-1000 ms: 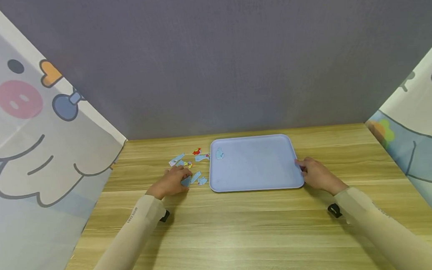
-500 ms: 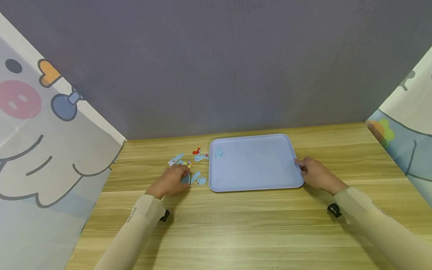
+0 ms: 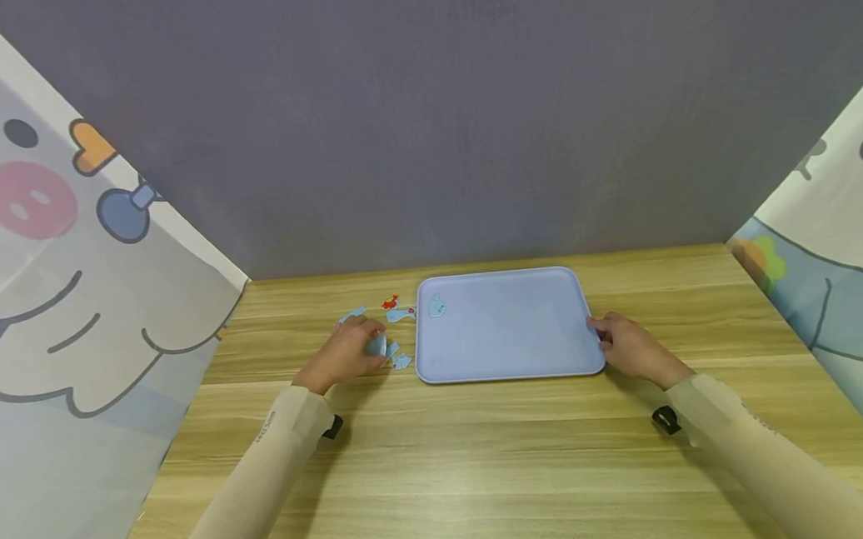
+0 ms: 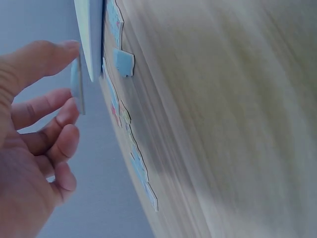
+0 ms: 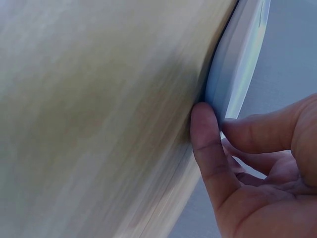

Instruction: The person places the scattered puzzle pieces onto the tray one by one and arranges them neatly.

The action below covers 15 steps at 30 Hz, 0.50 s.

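My left hand [image 3: 343, 355] pinches a flat light-blue puzzle piece [image 4: 77, 84] between thumb and fingertips, holding it above the table left of the tray. In the left wrist view the piece shows edge-on. Several thin printed puzzle pieces lie nearby: a red one [image 3: 390, 302], a blue one [image 3: 401, 314] at the tray's left rim and another blue one [image 3: 401, 361] nearer me. My hand partly hides others. One blue puzzle piece [image 3: 436, 305] lies inside the pale blue tray [image 3: 511, 326], toward its upper left. My right hand [image 3: 632, 347] grips the tray's right edge with thumb and finger.
The tray stands on a wood-grain table [image 3: 445, 469]. A grey wall panel [image 3: 466, 117] rises behind it. Cartoon-printed panels stand at the left and right. A black strap [image 3: 666, 420] shows under the right wrist.
My left hand has lifted the blue puzzle piece off the table and shifted slightly right and up toward the tray. The right hand stays at the tray's edge.
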Available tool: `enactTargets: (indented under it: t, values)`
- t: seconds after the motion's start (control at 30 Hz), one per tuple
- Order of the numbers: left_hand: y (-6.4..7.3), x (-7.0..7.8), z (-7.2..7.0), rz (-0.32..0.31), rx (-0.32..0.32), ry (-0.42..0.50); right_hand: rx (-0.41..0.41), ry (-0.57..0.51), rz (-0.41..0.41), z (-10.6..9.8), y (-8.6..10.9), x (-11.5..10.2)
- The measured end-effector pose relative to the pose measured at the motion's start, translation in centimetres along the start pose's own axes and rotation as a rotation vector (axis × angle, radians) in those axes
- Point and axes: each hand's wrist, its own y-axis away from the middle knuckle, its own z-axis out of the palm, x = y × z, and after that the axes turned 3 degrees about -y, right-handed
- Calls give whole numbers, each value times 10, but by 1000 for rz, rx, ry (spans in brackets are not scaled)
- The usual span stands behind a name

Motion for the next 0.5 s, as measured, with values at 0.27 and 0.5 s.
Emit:
enactTargets:
  t: [0.27, 0.5]
  values:
    - [-4, 4, -1, 37, 72, -6, 10, 1, -6, 0, 0, 1]
    - [-10, 9, -1, 48, 101, -27, 6, 12, 6, 1, 0, 2]
